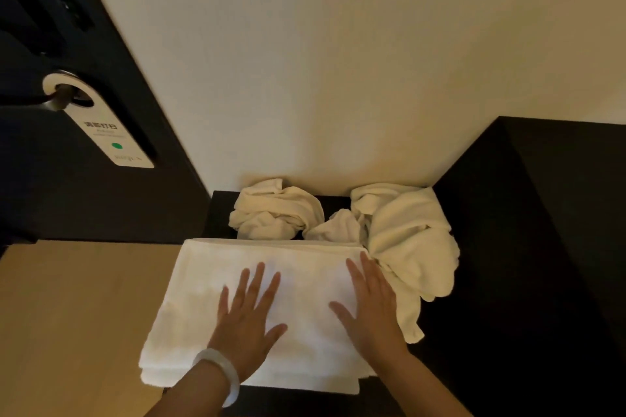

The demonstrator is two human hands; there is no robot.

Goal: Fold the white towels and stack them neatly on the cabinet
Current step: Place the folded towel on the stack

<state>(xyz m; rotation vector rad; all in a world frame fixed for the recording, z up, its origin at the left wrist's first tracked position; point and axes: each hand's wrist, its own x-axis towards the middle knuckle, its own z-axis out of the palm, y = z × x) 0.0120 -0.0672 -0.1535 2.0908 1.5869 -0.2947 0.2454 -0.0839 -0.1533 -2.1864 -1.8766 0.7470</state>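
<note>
A folded white towel (203, 298) lies flat in layers on the dark cabinet top (481, 332), and its left part hangs past the cabinet's left edge. My left hand (249, 318) and my right hand (371, 306) both rest palm down on it with fingers spread and straight. Behind it, against the wall, sits a crumpled white towel (274, 211). A larger crumpled white towel (410, 240) is heaped at the right, one end trailing down beside my right hand. A small bunched bit of white cloth (338, 227) shows between the two heaps.
A dark door (40, 200) stands at the left, with a white hanger sign (108, 135) on its handle. A pale wall (338, 78) rises behind the cabinet. A tall dark panel (559, 196) closes the right side. Light floor (74, 315) lies left of the cabinet.
</note>
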